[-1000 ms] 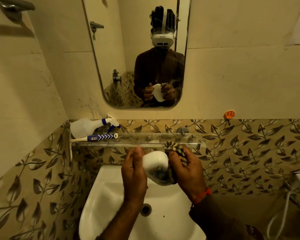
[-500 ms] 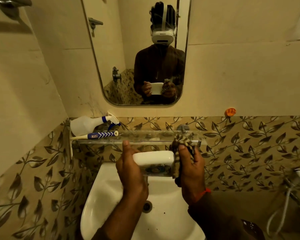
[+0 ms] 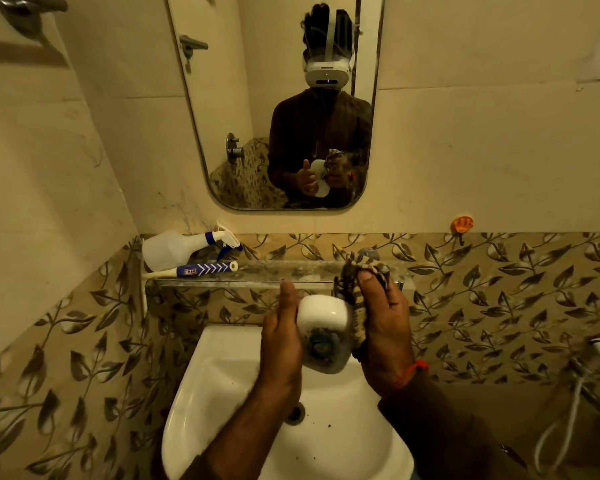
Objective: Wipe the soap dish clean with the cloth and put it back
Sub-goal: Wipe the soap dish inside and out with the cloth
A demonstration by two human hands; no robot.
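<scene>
The white soap dish is held upright on its end above the sink, its dark, grimy inner face turned toward me. My left hand grips its left side, thumb pointing up. My right hand holds a bunched striped cloth pressed against the dish's right edge. Part of the cloth sticks up above my fingers, near the glass shelf. The far side of the dish is hidden from me, though the mirror shows it white.
A white sink lies below my hands, with specks near the drain. On the shelf's left end lie a spray bottle and a blue-and-white tube. A mirror hangs above; a hose dangles at the right.
The dish went from tilted to lying level, and now stands on end. My right hand with the cloth has stayed against its right side, shifting slightly along the edge.
</scene>
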